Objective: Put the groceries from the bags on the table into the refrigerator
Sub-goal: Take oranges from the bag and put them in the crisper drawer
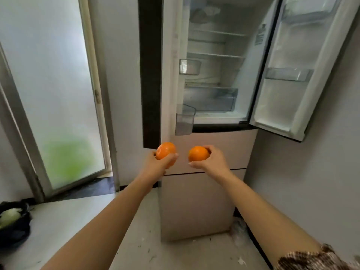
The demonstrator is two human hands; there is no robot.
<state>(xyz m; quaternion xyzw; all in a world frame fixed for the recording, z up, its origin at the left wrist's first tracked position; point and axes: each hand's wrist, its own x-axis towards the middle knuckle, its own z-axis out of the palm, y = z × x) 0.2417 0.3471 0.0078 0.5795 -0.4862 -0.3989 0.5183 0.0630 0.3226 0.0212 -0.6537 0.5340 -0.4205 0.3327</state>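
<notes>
Now both hands are full. My left hand (155, 164) curls round the left orange (165, 151), thumb across its front, and my right hand (214, 160) grips the right orange (197, 153) from its right side. The 2 oranges sit side by side, near but not touching, in front of the fridge (194, 207), level with its closed lower drawer fronts.

What matters is that the open compartment lies ahead of and above both hands. The clear drawer (210, 98) at its floor is the nearest spot, with bare shelves (214, 55) higher up. My right hand is lined up under the opening. My left hand sits further left, below the left door's bin (185, 119), so I judge the right orange goes in first. The fruit is round, so its turn does not matter, though it may roll on a flat shelf.

Both doors stand open, the right door (288, 75) swung wide. A dark bag (15, 228) rests at the counter's (74, 217) left edge.
</notes>
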